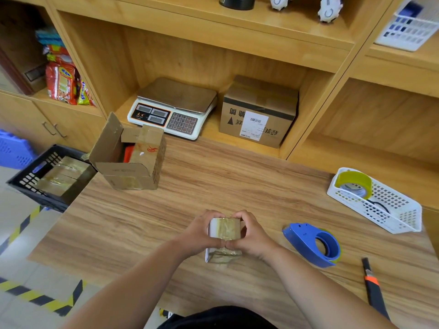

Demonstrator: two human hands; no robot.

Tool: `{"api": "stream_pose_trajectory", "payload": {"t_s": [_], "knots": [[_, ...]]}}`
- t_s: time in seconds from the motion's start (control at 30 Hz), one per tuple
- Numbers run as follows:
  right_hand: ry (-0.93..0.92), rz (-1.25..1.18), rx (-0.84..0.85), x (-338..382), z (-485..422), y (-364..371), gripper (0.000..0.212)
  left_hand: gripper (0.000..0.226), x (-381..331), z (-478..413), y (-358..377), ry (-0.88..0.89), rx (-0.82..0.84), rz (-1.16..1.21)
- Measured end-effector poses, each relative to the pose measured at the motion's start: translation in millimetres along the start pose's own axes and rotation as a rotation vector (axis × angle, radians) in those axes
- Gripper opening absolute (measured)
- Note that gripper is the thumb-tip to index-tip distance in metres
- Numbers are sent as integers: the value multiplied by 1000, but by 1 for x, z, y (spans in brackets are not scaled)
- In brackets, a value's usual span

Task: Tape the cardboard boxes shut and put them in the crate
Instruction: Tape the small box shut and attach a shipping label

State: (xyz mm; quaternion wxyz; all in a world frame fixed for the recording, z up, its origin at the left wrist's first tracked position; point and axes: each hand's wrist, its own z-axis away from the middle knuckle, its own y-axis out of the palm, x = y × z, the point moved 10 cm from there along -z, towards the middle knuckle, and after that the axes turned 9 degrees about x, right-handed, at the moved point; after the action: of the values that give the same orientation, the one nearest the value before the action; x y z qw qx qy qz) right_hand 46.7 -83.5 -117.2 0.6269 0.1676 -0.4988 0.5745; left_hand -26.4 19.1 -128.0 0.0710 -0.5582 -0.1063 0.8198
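A small cardboard box [225,230] wrapped in clear tape stands on the wooden table [237,186], near its front edge. My left hand [199,233] grips its left side and my right hand [253,236] grips its right side, thumbs meeting on the near face. A blue tape dispenser [313,244] lies on the table to the right of my hands. A black crate [45,180] sits off the table's left edge with several taped boxes [60,175] in it. An open cardboard box [129,155] stands at the table's back left, flaps up.
A white basket [377,203] with a roll of tape [354,185] sits at the right. A utility knife [373,284] lies at the front right. A weighing scale [173,108] and a labelled carton [259,112] stand in the shelf behind.
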Motion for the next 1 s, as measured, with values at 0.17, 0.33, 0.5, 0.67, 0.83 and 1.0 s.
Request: {"api": "stream_pose_trajectory", "payload": {"t_s": [0.17, 0.33, 0.5, 0.67, 0.83, 1.0], "knots": [[-7, -37, -83, 3, -4, -8, 37, 45, 1, 0, -3, 17, -52, 131], [-38, -49, -152, 2, -8, -15, 28, 34, 0, -6, -7, 26, -94, 85], [-80, 25, -260, 5, -6, -22, 30, 23, -2, -5, -7, 52, -164, 31], [-54, 393, -93, 8, -7, -3, 31, 22, -1, 1, -11, 72, -274, 11], [-23, 345, -126, -3, -2, 1, 46, 20, -3, -2, -13, 75, -309, -25], [-36, 370, -229, -1, -7, -10, 28, 21, -5, -7, -13, 66, -300, -112]]}}
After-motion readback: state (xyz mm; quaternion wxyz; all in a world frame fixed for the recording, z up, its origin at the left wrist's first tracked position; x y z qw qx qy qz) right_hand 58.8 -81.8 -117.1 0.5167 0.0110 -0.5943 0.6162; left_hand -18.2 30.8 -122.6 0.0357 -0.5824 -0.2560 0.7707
